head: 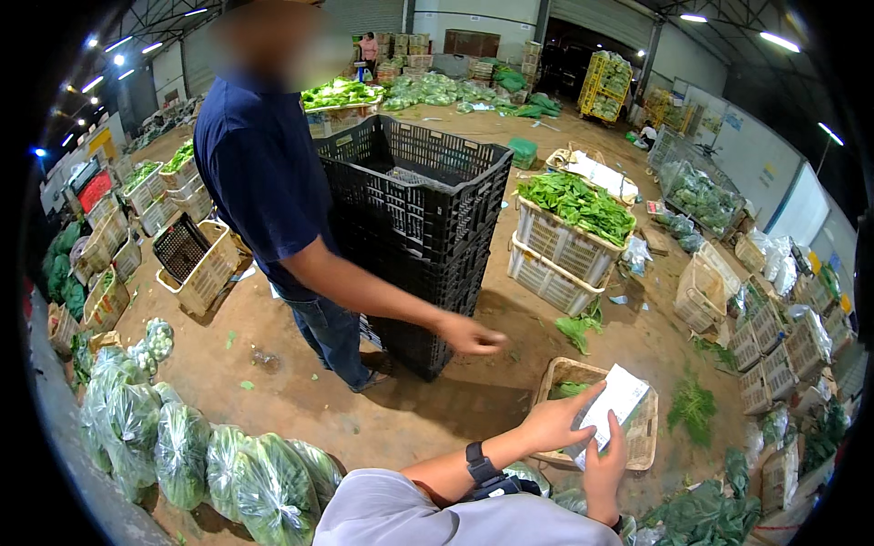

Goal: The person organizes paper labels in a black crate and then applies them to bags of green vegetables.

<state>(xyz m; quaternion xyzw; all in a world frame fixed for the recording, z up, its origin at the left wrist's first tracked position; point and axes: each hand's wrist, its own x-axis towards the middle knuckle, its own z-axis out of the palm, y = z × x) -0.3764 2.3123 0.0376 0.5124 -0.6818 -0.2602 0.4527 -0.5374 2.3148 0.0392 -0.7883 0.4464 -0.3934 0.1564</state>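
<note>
A sheaf of white paper slips with printing (616, 403) is held in front of my body. My left hand (558, 418), with a dark watch on its wrist, grips the slips from the left side. From below, my right hand (603, 461) has its thumb and fingers on their lower edge. Beneath the hands a beige plastic crate (642, 437) stands on the floor with some leafy greens (568, 389) inside; the hands and paper hide part of it. Beyond it, a co-worker in a navy T-shirt (256, 170) holds an arm out, the hand (474, 334) apart from mine.
Tall black plastic crates (437, 218) are stacked beside the co-worker. Two white crates (553, 273) stand stacked, the upper heaped with leafy greens (580, 205). Plastic bags of vegetables (266, 484) line the lower left. More crates (758, 348) crowd the right side. Loose greens (691, 406) lie on the floor.
</note>
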